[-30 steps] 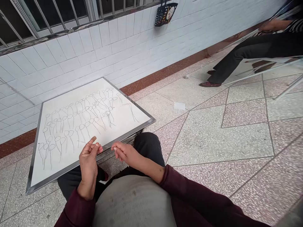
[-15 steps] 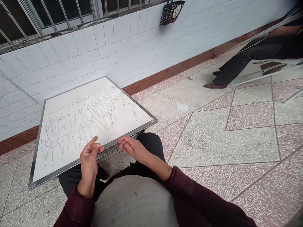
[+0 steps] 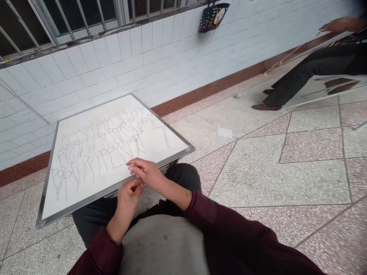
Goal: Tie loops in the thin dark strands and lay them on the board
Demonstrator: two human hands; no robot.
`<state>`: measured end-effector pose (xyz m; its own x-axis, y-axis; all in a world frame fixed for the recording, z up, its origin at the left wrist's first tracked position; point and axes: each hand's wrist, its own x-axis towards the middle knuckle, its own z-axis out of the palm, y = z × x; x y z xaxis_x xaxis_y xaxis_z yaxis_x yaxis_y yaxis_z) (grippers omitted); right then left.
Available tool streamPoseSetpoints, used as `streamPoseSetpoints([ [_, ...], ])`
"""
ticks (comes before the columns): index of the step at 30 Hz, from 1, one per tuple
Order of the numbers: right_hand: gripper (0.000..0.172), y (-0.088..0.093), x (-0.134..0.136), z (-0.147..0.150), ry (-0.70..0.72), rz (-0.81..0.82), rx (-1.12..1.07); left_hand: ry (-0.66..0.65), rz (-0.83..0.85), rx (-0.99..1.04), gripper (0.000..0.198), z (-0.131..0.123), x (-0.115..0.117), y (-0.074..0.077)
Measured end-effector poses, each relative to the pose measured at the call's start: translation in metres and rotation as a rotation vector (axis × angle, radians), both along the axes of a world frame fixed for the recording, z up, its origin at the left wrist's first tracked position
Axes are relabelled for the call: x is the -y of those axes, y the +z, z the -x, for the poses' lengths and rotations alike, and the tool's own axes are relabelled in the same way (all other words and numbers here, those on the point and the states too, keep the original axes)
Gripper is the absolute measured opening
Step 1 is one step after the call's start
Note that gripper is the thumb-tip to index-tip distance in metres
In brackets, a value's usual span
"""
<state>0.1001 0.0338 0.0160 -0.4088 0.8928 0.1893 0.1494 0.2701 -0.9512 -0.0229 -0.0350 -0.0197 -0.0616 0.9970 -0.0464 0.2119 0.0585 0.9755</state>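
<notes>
A white board with a metal rim (image 3: 75, 191) rests on my lap, and several thin wire loops with long stems (image 3: 109, 147) lie on it in rows. My right hand (image 3: 146, 172) hovers over the board's near edge with its fingertips pinched on a thin wire that I can hardly see. Just below it, my left hand (image 3: 128, 195) has its fingers curled up against the right hand, pinching the same wire. The two hands touch at the fingertips.
A white tiled wall with a barred window (image 3: 71, 15) runs behind the board, and a dark patterned pouch (image 3: 213, 16) hangs from the sill. Another person's legs (image 3: 309, 68) and similar board (image 3: 321, 86) are at the far right. A paper scrap (image 3: 225, 132) lies on the terrazzo floor.
The hands were apart with the thin wire stretched between them. The left hand has moved right and down, the right hand left over the board edge, and the fingertips now meet.
</notes>
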Motion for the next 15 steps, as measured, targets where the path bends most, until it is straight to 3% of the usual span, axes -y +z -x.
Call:
streamPoseSetpoints([
  [6,0.016,0.000,-0.008,0.001,-0.075,0.140,-0.150,-0.097,-0.024,-0.080,0.028,-0.004,0.000,-0.007],
  [10,0.020,0.001,-0.022,-0.011,-0.098,0.177,-0.216,-0.189,-0.002,-0.114,0.021,0.002,0.000,-0.005],
  [13,0.022,0.000,-0.028,-0.021,-0.043,0.182,-0.214,-0.130,0.040,-0.080,0.038,0.019,-0.006,0.001],
  [15,0.022,-0.001,-0.028,-0.025,-0.017,0.179,-0.191,0.007,0.046,0.039,0.047,0.032,-0.010,0.009],
])
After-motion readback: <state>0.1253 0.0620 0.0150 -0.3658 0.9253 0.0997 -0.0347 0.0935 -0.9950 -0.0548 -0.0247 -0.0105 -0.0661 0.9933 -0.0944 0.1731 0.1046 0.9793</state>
